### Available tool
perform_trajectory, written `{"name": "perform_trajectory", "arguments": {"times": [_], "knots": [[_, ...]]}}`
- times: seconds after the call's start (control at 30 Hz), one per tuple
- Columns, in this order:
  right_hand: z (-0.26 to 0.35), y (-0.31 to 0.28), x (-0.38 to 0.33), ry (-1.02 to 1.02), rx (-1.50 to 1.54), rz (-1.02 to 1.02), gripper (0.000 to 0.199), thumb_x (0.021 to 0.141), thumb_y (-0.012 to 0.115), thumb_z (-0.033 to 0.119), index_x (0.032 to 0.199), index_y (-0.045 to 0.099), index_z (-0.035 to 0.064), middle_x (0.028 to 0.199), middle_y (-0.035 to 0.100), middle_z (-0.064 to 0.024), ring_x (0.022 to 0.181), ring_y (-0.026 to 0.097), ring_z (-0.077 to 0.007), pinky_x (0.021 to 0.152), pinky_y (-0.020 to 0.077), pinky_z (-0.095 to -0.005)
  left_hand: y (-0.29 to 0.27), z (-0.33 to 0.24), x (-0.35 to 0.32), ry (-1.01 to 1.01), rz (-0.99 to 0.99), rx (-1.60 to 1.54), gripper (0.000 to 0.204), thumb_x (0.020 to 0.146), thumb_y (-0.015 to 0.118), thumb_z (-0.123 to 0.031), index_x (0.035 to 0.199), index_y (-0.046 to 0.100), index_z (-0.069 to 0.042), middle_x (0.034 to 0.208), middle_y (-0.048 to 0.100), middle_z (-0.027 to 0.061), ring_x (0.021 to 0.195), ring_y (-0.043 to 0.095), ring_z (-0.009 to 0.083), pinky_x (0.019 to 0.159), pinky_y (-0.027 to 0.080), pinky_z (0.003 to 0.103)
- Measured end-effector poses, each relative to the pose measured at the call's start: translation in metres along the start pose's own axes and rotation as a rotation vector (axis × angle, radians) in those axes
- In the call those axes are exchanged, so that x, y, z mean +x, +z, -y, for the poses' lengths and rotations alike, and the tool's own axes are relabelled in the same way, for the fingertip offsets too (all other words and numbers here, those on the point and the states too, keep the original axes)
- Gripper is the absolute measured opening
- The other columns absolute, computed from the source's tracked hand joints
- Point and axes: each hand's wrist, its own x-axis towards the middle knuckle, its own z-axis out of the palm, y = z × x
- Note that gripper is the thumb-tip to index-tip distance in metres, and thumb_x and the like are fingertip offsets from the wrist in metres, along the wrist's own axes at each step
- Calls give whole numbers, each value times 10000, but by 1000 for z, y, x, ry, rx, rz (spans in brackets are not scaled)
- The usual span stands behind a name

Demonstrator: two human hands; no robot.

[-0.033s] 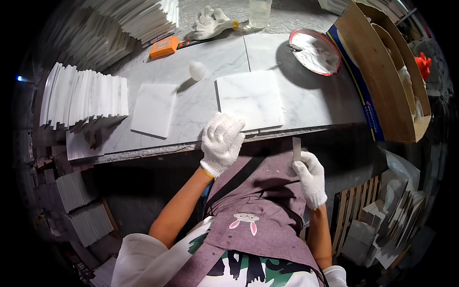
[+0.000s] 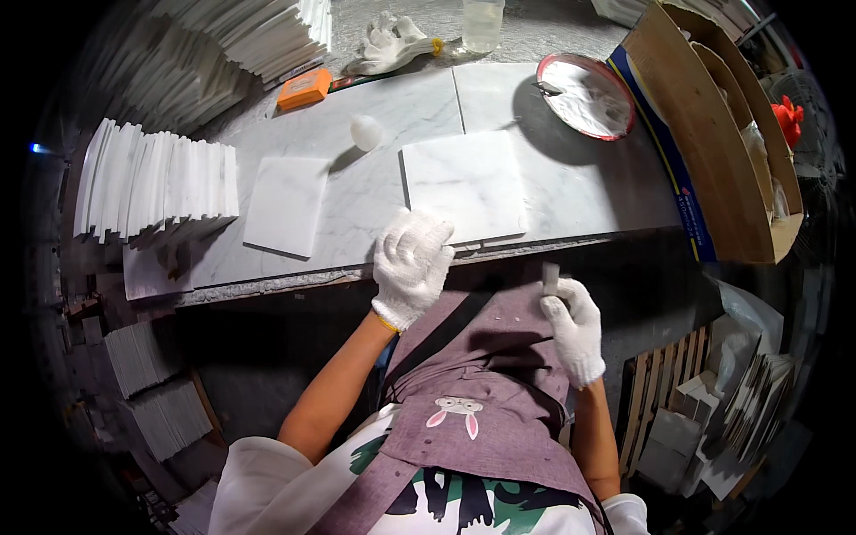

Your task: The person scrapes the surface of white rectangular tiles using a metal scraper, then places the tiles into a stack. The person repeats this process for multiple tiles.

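Note:
My left hand (image 2: 412, 267), in a white knitted glove, is closed at the near left corner of a square white marble tile (image 2: 468, 183). The tile lies flat at the table's near edge, and my thumb is partly hidden. My right hand (image 2: 572, 325), gloved alike, pinches a small flat grey scraper blade (image 2: 551, 278) in front of the purple apron, just off the edge. The blade is blurred. Left of the square tile lies a second white tile (image 2: 285, 205). Behind them stands a white rounded lump (image 2: 366, 133).
White tiles (image 2: 160, 183) stand in a row at left, with more stacked behind. An orange box (image 2: 303, 90), a loose glove (image 2: 392, 46) and a plastic cup (image 2: 482, 25) are at the back. A red-rimmed bowl of white paste (image 2: 588, 98) sits beside a cardboard box (image 2: 713, 134).
My right hand has shifted slightly left and up, and the scraper blade in it has tilted and blurred. My left hand and the tiles stay almost in place.

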Motion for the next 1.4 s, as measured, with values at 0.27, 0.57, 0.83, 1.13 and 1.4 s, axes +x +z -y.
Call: {"name": "perform_trajectory", "arguments": {"times": [0.27, 0.57, 0.83, 1.13, 1.4], "knots": [[28, 36, 66, -875, -937, 4, 172, 740, 666, 31, 894, 614, 88, 1160, 628, -89, 1052, 561, -333, 898, 457, -401, -12, 6, 3, 34, 64, 72, 299, 789, 712, -152, 1083, 698, -99, 1136, 646, 76, 1148, 561, 309, 1065, 398, 473], [22, 15, 29, -661, -804, 64, 236, 745, 661, -6, 972, 651, 59, 1087, 660, -115, 1050, 615, -303, 934, 482, -383, -6, 5, 2, -5, 26, 60, 253, 773, 727, -114, 1025, 711, -103, 1113, 655, 73, 1137, 568, 309, 1054, 407, 467], [-21, 7, -10, -92, -107, -50, 222, 931, 557, -28, 1147, 608, -31, 1085, 647, -81, 976, 624, -140, 894, 491, -259, -10, 1, 3, 22, 62, 55, 310, 761, 725, -138, 1069, 697, -119, 1085, 649, 62, 1110, 565, 276, 1039, 404, 473], [-18, 19, -1, -28, -6, 17, 190, 947, 550, -13, 1129, 605, -24, 1025, 627, -60, 925, 614, -117, 843, 493, -243, 14, -29, 34, 122, 279, 1, 457, 742, 727, -308, 1146, 654, -108, 1181, 598, 70, 1184, 505, 300, 1069, 360, 483], [-33, 18, -8, 21, 37, -3, 164, 951, 544, 2, 1104, 600, -13, 992, 632, -58, 900, 622, -121, 837, 500, -253, 21, -34, 53, 124, 315, 60, 490, 710, 752, -359, 1122, 638, -119, 1143, 574, 70, 1183, 483, 315, 1063, 348, 483]]}}
